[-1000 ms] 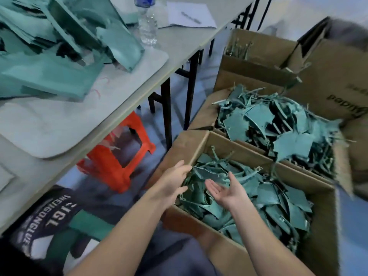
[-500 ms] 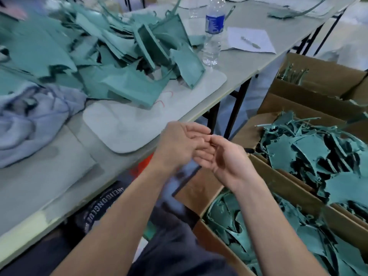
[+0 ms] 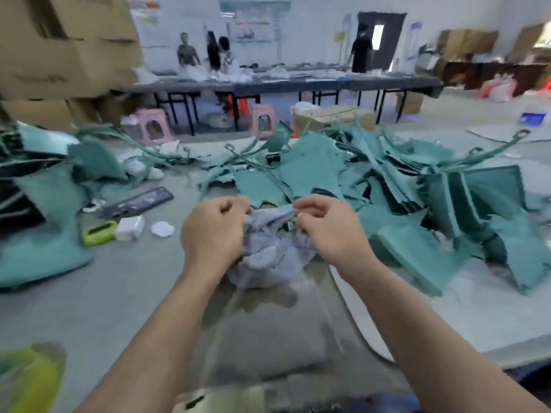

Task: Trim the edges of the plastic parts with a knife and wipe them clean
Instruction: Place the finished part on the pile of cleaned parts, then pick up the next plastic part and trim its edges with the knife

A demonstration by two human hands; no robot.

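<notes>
Head view: the left hand (image 3: 213, 231) and the right hand (image 3: 326, 229) sit side by side at the middle of the frame, knuckles up; the fingers (image 3: 235, 204) of both are curled in tight and pinch the upper edge of a crumpled blue-grey cloth (image 3: 268, 254), which bunches down between the two wrists onto the grey surface (image 3: 119, 293); nothing else is in either grip. The plastic parts (image 3: 310, 171) (teal, ragged at the edges) lie heaped just beyond the knuckles and spread away to the right of the frame, more of them along the left edge; one thick slab-like part (image 3: 417, 254) lies just right of the right hand, its long axis running from upper left down to lower right. So the work lies ahead and to the right of the cloth, and the right hand is the nearer one to it; my guess is that the coming move is a reach forward or rightward for a part, with the cloth gathered for wiping. A knife I cannot pick out; the small items (image 3: 113, 229) at centre left are too blurred to name with any confidence. None of the parts is touching either hand at this moment.
</notes>
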